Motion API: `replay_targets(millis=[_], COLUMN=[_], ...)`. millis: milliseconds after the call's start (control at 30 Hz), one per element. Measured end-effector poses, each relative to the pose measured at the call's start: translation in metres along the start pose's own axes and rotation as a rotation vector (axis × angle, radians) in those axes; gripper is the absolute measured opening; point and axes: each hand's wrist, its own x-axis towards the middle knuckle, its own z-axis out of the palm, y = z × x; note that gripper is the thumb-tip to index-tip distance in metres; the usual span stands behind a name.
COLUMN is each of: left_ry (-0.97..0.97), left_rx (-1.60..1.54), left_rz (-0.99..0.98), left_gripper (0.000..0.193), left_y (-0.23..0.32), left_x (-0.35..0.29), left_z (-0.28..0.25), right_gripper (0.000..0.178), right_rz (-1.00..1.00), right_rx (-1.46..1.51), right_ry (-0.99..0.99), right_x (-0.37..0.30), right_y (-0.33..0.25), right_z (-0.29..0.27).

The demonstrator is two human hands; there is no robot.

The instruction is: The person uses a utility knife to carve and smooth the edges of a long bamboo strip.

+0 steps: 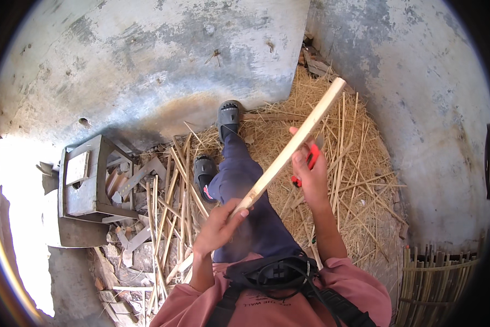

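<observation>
A long, pale bamboo strip slants up and to the right across my lap. My left hand is closed around its lower end, near my thigh. Higher up, my right hand grips a red-handled knife beside the strip, fingers curled around the handle. The metal blade shows only partly, just above that hand. A fingertip of the same hand reaches behind the strip's far edge. The strip's upper end juts out past both hands.
Thin shavings cover the floor, with several loose strips on them. More sticks lie left of my legs by a worn wooden frame. Walls rise ahead and right. A slatted bamboo piece stands lower right.
</observation>
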Motion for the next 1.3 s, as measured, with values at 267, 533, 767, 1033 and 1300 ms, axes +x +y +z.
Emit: replay_targets(millis=[267,533,767,1033,1300], left_ry=[0.145,0.149,0.085,0.254,0.314], left_rx=[-0.062,-0.069,-0.101,0.272,0.383], left_rz=[-0.16,-0.173,-0.15,-0.135,-0.108], left_gripper=[0.026,0.028,0.037,0.036,0.036], left_y=[0.021,0.027,0.04,0.047,0.039], left_x=[-0.003,-0.003,-0.004,-0.006,-0.007], left_z=[0.002,0.005,0.004,0.021,0.025], right_gripper=[0.027,0.03,0.032,0.031,0.029], right_rz=[-0.223,-0.41,-0.467,-0.411,-0.442], right_rx=[-0.501,-0.649,-0.59,-0.594,-0.635], right_ry=[-0.257,-0.362,-0.313,-0.291,-0.267], right_x=[-0.025,-0.035,-0.037,-0.038,-0.037], right_y=[-0.001,-0.005,-0.002,-0.007,-0.001], right_z=[-0.007,0.005,0.013,0.02,0.02])
